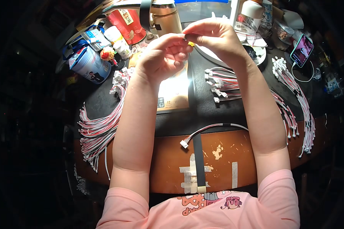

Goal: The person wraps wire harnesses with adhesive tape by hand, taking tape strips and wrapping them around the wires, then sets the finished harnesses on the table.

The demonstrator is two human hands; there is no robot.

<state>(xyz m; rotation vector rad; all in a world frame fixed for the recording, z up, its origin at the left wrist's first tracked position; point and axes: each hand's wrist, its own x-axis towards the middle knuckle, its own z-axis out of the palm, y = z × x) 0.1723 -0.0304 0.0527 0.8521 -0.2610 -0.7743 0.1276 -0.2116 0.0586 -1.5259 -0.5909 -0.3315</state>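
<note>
Both hands are raised at the top centre, their fingertips meeting. My left hand has thumb and forefinger together, the other fingers curled loosely. My right hand pinches from the other side. A small dark thing sits between the fingertips, too tiny to make out. Below them, a single cable with a white connector lies across the table's front part, its right end hidden by my right forearm. A large bundle of red and white cables lies left of my left forearm. More cables lie beside my right forearm.
Another cable bundle lies at the right, near a lit phone. At the back stand a red canister, a metallic flask, a clear jar and a white plate. A blue-white tub stands at the left.
</note>
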